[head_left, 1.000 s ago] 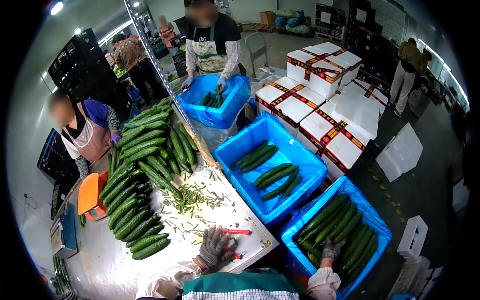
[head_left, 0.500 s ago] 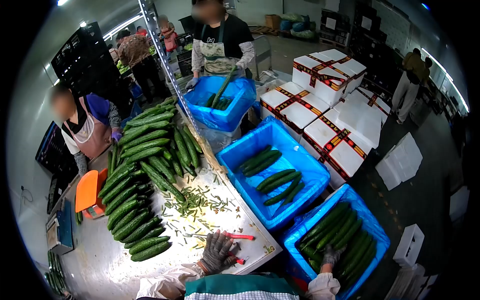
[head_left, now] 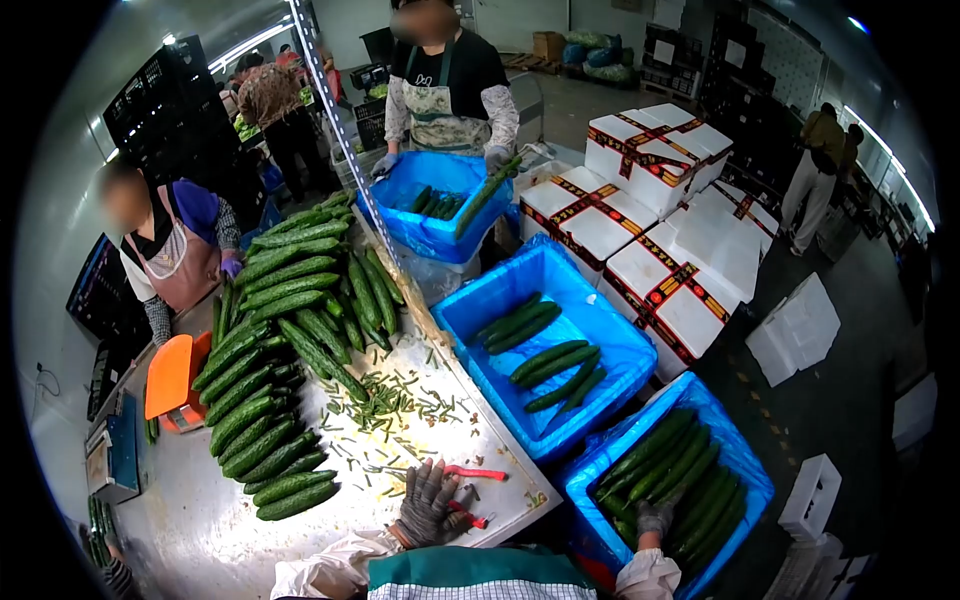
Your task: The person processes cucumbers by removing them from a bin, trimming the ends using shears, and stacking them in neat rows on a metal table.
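Observation:
My left hand (head_left: 430,504), in a grey glove, lies flat on the metal table (head_left: 390,515) with fingers spread. It rests against a red-handled tool (head_left: 476,472), part of which is hidden beneath the hand. My right hand (head_left: 655,520), also gloved, reaches into the near blue-lined crate (head_left: 757,478). It touches the cucumbers (head_left: 675,455) packed there; its fingertips are lost among them, so its grip is unclear. Left of my left hand, a large pile of cucumbers (head_left: 265,400) covers the table. Green trimmings (head_left: 390,405) are scattered in front of that hand.
A second blue-lined crate (head_left: 600,400) holds several cucumbers. Across the table, a co-worker (head_left: 440,90) stands at a blue tub (head_left: 425,235); another person (head_left: 175,250) is beside the pile. An orange scale (head_left: 175,380) stands left. Taped white foam boxes (head_left: 655,265) are stacked right.
The co-worker's long cucumber has moved from the tub's middle to its right rim. My right hand has shifted slightly down and left within the crate. My left hand stays on the table.

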{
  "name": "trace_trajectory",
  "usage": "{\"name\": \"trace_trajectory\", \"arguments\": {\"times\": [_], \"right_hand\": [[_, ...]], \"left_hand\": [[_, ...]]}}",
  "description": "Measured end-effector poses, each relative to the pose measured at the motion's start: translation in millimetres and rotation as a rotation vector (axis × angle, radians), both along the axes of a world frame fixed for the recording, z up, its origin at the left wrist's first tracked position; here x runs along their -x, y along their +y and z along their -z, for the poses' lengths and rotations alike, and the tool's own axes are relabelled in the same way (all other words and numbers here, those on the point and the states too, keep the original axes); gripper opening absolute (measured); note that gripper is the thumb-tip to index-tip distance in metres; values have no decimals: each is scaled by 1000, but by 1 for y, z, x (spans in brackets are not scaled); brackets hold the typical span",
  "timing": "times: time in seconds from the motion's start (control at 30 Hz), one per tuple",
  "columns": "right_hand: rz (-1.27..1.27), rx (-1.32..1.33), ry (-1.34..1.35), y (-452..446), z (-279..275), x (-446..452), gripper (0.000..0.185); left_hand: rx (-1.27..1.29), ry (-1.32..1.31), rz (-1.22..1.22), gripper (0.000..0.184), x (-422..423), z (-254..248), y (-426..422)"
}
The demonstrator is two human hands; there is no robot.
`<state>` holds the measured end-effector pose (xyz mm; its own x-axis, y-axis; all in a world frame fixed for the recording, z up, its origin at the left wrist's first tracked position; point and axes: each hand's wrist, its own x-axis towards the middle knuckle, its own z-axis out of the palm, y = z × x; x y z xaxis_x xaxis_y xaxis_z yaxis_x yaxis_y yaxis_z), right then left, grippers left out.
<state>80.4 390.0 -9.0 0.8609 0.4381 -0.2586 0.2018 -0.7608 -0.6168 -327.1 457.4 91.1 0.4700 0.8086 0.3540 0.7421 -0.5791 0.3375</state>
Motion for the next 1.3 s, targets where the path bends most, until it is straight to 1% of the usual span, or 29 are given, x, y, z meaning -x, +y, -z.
{"name": "trace_trajectory", "arguments": {"times": [0.1,0.13,0.17,0.2,0.27,0.3,0.37,0.4,0.47,0.5,0.53,0.57,0.6,0.63,0.67,0.7,0.73,0.77,0.8,0.83,0.87,0.93,0.97,1.0,1.07,1.13,1.17,1.27,1.3], "right_hand": [[69,-13,110,9,-26,7,110],[72,-2,110,6,-14,2,110],[48,-106,69,2,10,-8,109],[25,-198,27,-9,31,-15,109],[20,-278,60,-14,49,-26,107],[33,-248,83,-13,39,-26,107],[65,-190,138,-3,8,-15,106],[50,-213,159,-5,7,-15,107],[34,-153,174,-6,-1,-13,106],[7,-190,133,-7,4,-14,105],[8,-306,270,-11,13,-16,105],[-64,-146,12,-17,42,-25,103],[-80,69,105,-10,34,-27,100],[-80,-196,-1,-13,28,-13,97],[-141,-84,-282,-10,17,-3,97],[-60,-50,-15,-8,1,0,100],[-89,-92,-140,-13,12,0,103],[-77,-184,-36,-11,5,2,105],[-12,-100,92,-3,-29,9,107],[10,-103,6,-2,-13,6,108],[19,-116,-3,0,-15,8,108],[52,-108,-13,1,-18,8,108],[60,-104,-10,2,-18,7,108],[56,-122,29,2,-19,6,108],[57,-97,81,2,-26,5,108],[40,-3,254,4,-53,2,106],[-7,-30,249,-1,-52,0,103],[-6,-59,310,-12,-54,-8,99],[-10,-55,280,-15,-43,-12,93]], "left_hand": [[-11,14,-11,68,2,1,-1],[-12,34,-17,68,3,3,-2],[-23,25,-18,68,3,6,-2],[0,-16,-6,72,0,-6,-2],[21,35,-2,76,6,1,-1],[6,88,-7,79,8,5,0],[14,45,-4,77,4,-3,1],[10,38,-3,75,5,-2,1],[17,53,1,74,7,1,1],[28,64,-7,73,9,3,1],[45,77,-2,73,10,6,0],[29,25,10,70,3,-5,-1],[-11,187,56,68,4,1,-1],[-59,339,110,66,4,9,0],[-101,342,150,67,-5,4,1],[-145,344,188,69,-14,-2,2],[-183,255,199,73,-14,6,5],[-222,168,212,77,-14,13,7],[-314,141,237,76,-20,8,10],[-409,116,258,75,-26,2,12],[-505,91,274,76,-31,-4,14],[-236,48,177,83,-6,20,8],[-232,50,185,83,-19,8,7],[-268,48,220,77,-43,-15,5],[-297,44,270,70,-48,-20,5],[26,-32,237,65,-19,2,18],[17,1,251,65,-19,3,21],[17,-21,283,64,-27,5,24],[5,6,291,64,-30,5,24]]}}
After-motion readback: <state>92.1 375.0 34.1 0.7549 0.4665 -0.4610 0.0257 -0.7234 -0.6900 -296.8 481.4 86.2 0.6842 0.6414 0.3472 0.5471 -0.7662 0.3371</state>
